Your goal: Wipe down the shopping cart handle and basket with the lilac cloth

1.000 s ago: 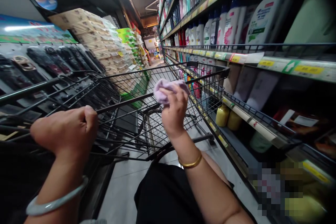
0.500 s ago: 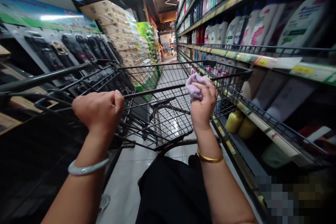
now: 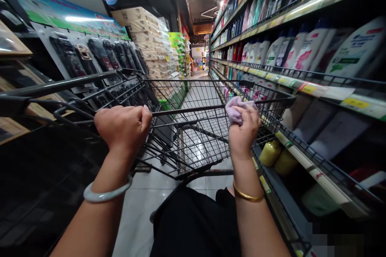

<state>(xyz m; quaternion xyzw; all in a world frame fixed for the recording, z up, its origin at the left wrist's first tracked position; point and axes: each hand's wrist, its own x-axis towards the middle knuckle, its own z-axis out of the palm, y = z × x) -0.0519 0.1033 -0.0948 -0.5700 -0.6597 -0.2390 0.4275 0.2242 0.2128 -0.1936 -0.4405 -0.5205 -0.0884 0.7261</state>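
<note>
Ahead of me stands a black wire shopping cart; its near top bar (image 3: 189, 110) runs between my two hands. My left hand (image 3: 122, 130) is closed in a fist around this bar, toward its left end. A pale jade-coloured bangle circles that wrist. Farther right, my right hand (image 3: 243, 133) clutches a crumpled light purple cloth (image 3: 234, 109) at the cart's right part, with fingers bent over it. Whether the cloth wraps the bar there is hidden by the fingers. The cart's basket shows only bare wire mesh, with floor tiles visible through it.
Shelves of shampoo bottles (image 3: 309, 48) line the right side close to the cart, with yellow-green bottles (image 3: 270, 152) lower down. On the left hang packaged black items (image 3: 70, 54), beyond them stacked paper-like packs (image 3: 144, 36). A tiled aisle (image 3: 197, 92) leads forward.
The whole view has shifted, so shelves, cart and hands appear a little lower and farther right. Both hands keep their hold, and the cloth stays in my right hand.
</note>
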